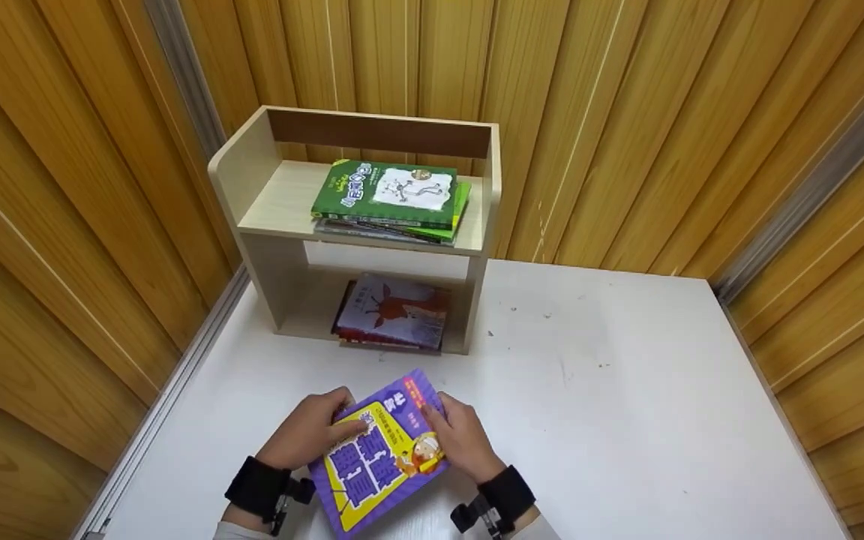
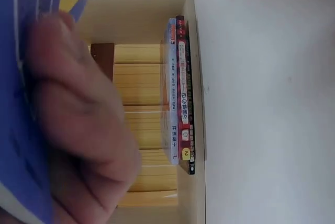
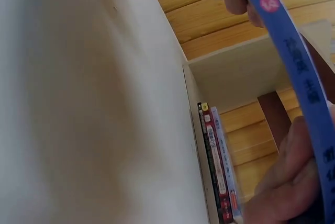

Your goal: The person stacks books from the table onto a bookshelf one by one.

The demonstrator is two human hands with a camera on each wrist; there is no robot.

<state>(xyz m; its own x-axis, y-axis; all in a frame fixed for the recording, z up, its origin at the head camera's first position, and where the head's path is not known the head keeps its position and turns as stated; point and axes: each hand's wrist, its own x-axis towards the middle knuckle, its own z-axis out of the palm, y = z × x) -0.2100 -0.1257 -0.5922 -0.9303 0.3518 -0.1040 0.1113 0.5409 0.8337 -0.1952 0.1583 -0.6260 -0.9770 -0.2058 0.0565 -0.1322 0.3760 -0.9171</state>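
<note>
A purple and yellow book (image 1: 368, 469) is held tilted between both hands above the table's near side, its printed cover facing up. My left hand (image 1: 308, 435) grips its left edge, thumb lying over the cover. On the opposite edge, my right hand (image 1: 466, 435) pinches the book with the thumb on top and the other fingers beneath. In the right wrist view the book's blue-purple spine (image 3: 296, 67) runs between the two hands. The left wrist view shows curled fingers (image 2: 89, 114) against the book.
Beyond the hands stands a two-level wooden shelf (image 1: 252, 172). A green book (image 1: 387, 195) tops a stack on its upper level. Below, a book with a reddish animal cover (image 1: 394, 307) tops another stack. Wood-panelled walls (image 1: 627, 135) border the white table (image 1: 627, 420).
</note>
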